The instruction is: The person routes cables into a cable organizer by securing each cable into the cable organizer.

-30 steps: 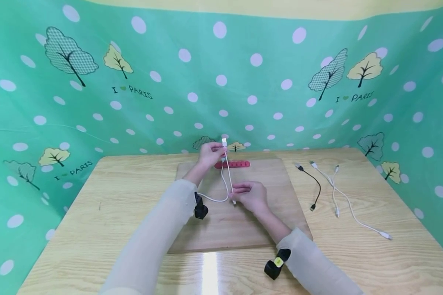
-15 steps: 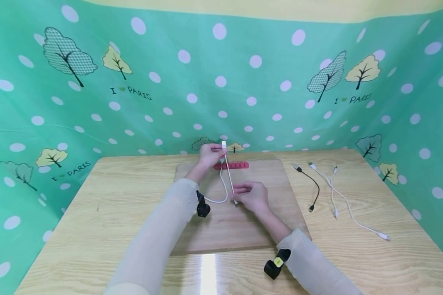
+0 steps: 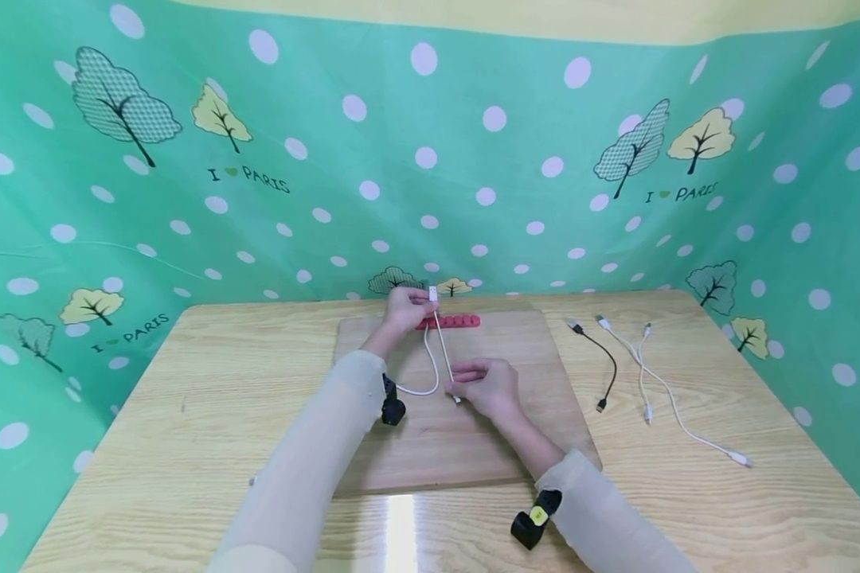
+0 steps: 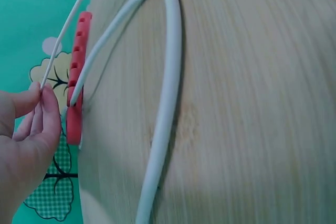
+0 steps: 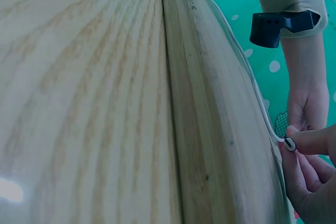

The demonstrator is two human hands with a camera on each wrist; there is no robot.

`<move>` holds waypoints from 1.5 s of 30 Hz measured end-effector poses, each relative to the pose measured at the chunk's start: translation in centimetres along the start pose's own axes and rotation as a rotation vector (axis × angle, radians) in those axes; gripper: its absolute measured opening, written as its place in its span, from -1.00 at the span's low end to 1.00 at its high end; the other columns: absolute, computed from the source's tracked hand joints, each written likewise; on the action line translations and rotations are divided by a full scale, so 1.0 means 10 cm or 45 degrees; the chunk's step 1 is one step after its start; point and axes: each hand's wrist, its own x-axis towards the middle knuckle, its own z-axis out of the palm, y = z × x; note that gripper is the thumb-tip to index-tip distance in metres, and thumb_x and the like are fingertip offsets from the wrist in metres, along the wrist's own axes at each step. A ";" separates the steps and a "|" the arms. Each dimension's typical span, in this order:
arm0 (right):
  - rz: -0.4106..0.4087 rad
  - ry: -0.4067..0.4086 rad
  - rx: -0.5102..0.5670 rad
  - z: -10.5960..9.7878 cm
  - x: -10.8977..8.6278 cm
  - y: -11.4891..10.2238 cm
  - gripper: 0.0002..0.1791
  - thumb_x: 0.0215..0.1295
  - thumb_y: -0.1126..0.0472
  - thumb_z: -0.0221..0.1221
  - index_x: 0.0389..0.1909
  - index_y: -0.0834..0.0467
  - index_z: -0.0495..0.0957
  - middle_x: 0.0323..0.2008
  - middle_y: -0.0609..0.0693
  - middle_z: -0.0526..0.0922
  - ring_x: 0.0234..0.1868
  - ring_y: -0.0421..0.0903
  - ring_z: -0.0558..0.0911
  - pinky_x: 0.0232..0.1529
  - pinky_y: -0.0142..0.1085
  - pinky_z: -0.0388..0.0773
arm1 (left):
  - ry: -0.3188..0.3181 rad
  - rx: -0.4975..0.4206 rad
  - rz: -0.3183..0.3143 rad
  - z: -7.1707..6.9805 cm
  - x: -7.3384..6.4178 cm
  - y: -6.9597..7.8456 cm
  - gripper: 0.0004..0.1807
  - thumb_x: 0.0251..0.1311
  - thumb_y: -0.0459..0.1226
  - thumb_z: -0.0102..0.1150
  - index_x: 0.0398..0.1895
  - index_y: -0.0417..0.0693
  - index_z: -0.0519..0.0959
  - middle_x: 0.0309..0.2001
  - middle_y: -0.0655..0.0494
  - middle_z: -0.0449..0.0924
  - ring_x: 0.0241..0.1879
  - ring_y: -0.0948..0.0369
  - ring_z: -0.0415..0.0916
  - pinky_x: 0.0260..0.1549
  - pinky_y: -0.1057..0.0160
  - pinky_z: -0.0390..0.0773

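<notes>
A thin white USB cable [image 3: 442, 342] is stretched between both hands above a wooden board [image 3: 430, 454]. My left hand [image 3: 404, 309] pinches it just below its USB plug [image 3: 433, 294], which points up and away. Near the cable's other end, my right hand [image 3: 489, 387] pinches it, with the small connector [image 5: 289, 144] sticking out past the fingers. A red cable holder [image 3: 464, 321] with a row of slots lies at the board's far edge, close to my left hand. One thicker white cable [image 4: 170, 51] sits in a slot of that holder and curves over the board.
On the table [image 3: 244, 382], right of the board, lie a short black cable [image 3: 611, 358], a short white cable [image 3: 643, 382] and a longer white cable [image 3: 677, 398] crossing it. A green dotted curtain [image 3: 430, 159] hangs behind the table.
My left hand has come down slightly, bringing the USB plug lower and nearer the red holder. My right hand keeps its pinch almost in place. The head view has shifted a little.
</notes>
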 end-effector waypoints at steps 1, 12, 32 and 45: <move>-0.009 0.004 0.000 0.01 0.00 0.00 -0.69 -0.12 0.40 0.45 -0.26 0.27 0.71 -0.37 0.20 0.77 -0.42 -0.07 0.77 -0.43 -0.39 0.71 | 0.007 0.025 0.024 0.00 0.01 -0.01 -0.70 0.16 -0.42 0.23 -0.02 -0.31 0.56 -0.04 -0.24 0.65 -0.07 0.02 0.65 -0.11 0.34 0.70; -0.070 0.004 -0.043 0.12 0.02 -0.03 -0.74 -0.13 0.45 0.42 -0.31 0.31 0.71 -0.41 0.23 0.76 -0.45 -0.04 0.77 -0.48 -0.40 0.70 | 0.030 0.160 0.203 -0.02 0.10 -0.09 -0.69 0.09 -0.46 0.27 -0.06 -0.34 0.57 -0.07 -0.23 0.65 -0.07 -0.01 0.63 -0.08 0.28 0.70; 0.228 -0.084 0.083 0.01 0.12 -0.06 -0.70 -0.06 0.44 0.40 -0.21 0.29 0.70 -0.32 0.20 0.77 -0.51 -0.23 0.71 -0.43 -0.41 0.71 | -0.071 0.335 0.283 -0.05 0.19 -0.06 -0.72 0.09 -0.40 0.32 -0.12 -0.35 0.62 -0.13 -0.24 0.70 -0.12 -0.01 0.67 -0.13 0.28 0.71; 0.197 -0.126 -0.104 -0.05 0.14 -0.07 -0.79 -0.11 0.38 0.45 -0.35 0.26 0.73 -0.48 0.13 0.77 -0.65 -0.28 0.64 -0.58 -0.44 0.63 | -0.031 0.427 0.262 -0.03 0.16 0.04 -0.70 -0.02 -0.39 0.41 -0.16 -0.26 0.68 -0.19 -0.17 0.74 -0.16 0.02 0.69 -0.07 0.22 0.68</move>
